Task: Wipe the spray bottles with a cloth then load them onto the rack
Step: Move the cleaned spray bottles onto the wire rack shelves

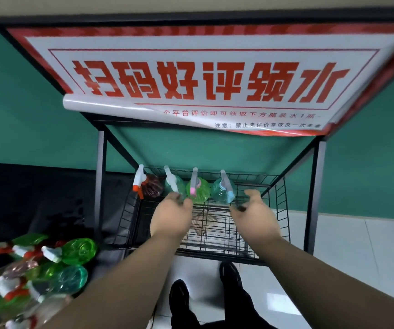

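standing in a row along the back of the rack's (pixel 279 200) wire basket are four spray bottles, triggers pointing up: a brown bottle (pixel 152 188) with a white and orange head, a pale teal bottle (pixel 175 182) with a white head, a green bottle (pixel 199 191) with a pink trigger, and a blue bottle (pixel 222 192) with a light blue trigger. they sit just beside one another, the middle ones touching.

both hands reach into the basket from the near side. the left hand (pixel 172 216) is right at the foot of the pale teal bottle, its thumb next to the green one. the fingers bend down out of sight, so i cannot tell whether it grips the bottle or only touches it. the right hand (pixel 254 213) hovers just beside the blue bottle, fingers curved and spread with the thumb lifted. it holds nothing, and its fingertips are blurred.

under the wire floor of the basket something brownish shows through, too unclear to name.

off to the left, a heap of more spray bottles (pixel 48 267), green, teal and brown with white and red heads, lies on its side on a desk (pixel 25 198) covered in black.

above the basket, a white and red banner (pixel 203 79) with large red characters hangs from the rack's black frame. behind it is a green wall (pixel 25 103). below, the person's dark shoes (pixel 179 296) stand on pale floor tiles (pixel 357 257).
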